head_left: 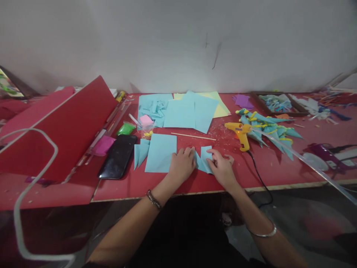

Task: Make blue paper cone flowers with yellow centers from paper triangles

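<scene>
Between my hands lies a small piece of light blue paper (206, 156), with part of it folded up. My right hand (222, 168) pinches its right side between thumb and fingers. My left hand (182, 163) rests with bent fingers together, the tips pressing the left part of the same piece; what lies beneath them is hidden. The wrist side of that hand overlaps a flat light blue sheet (160, 152). Just left of the sheet are folded blue paper cones (142, 150). A thin wooden stick (193, 136) lies beyond my hands.
A yellow glue gun (240, 133) stands right of my hands, its cord (260, 178) running over the table edge. Behind it are blue cones with yellow trim (272, 128). Blue sheets (181, 111) lie at the back. A black phone (118, 156) and red board (75, 126) are left.
</scene>
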{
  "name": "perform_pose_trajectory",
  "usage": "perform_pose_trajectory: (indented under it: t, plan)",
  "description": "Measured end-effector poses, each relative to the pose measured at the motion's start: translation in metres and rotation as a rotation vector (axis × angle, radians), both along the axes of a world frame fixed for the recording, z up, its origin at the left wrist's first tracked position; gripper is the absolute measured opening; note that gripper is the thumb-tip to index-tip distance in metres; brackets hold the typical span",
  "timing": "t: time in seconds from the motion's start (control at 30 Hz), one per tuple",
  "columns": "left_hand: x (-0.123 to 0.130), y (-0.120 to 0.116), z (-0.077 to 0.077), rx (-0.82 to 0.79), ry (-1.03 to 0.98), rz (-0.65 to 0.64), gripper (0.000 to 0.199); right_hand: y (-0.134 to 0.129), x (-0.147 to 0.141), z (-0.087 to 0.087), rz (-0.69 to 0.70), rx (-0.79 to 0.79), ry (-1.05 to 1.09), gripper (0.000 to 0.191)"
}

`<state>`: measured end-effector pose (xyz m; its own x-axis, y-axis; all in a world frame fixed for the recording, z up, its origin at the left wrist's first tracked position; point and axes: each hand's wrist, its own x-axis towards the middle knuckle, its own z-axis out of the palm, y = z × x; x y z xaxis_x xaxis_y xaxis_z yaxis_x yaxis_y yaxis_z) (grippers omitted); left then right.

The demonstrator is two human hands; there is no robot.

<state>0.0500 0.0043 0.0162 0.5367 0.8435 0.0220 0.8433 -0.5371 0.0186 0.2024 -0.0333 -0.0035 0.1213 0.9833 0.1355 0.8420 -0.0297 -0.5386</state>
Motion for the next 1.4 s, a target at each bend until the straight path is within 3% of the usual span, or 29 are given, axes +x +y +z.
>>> perform_pose_trajectory:
  t: [0.4,1.0,1.2,1.3,1.4]
  plan:
    - [0.0,0.0,0.0,0.011,0.004,-0.004,0.047,-0.009,0.0,-0.005,-0.007,0.136,-0.272,0.023]
    - [-0.001,0.002,-0.008,0.025,-0.031,-0.018,0.047,-0.03,0.028,-0.006,-0.036,0.108,-0.32,0.022]
    - [-0.002,0.005,-0.001,0.049,-0.101,-0.077,0.038,-0.03,0.021,0.007,0.048,0.2,0.033,0.023]
    - [-0.005,0.004,0.013,0.009,-0.281,-0.139,0.031,-0.024,0.006,0.017,0.094,0.221,0.192,0.021]
    - [-0.01,0.001,0.025,-0.155,-0.535,-0.153,0.034,-0.015,-0.011,0.026,0.117,0.203,0.318,0.019]
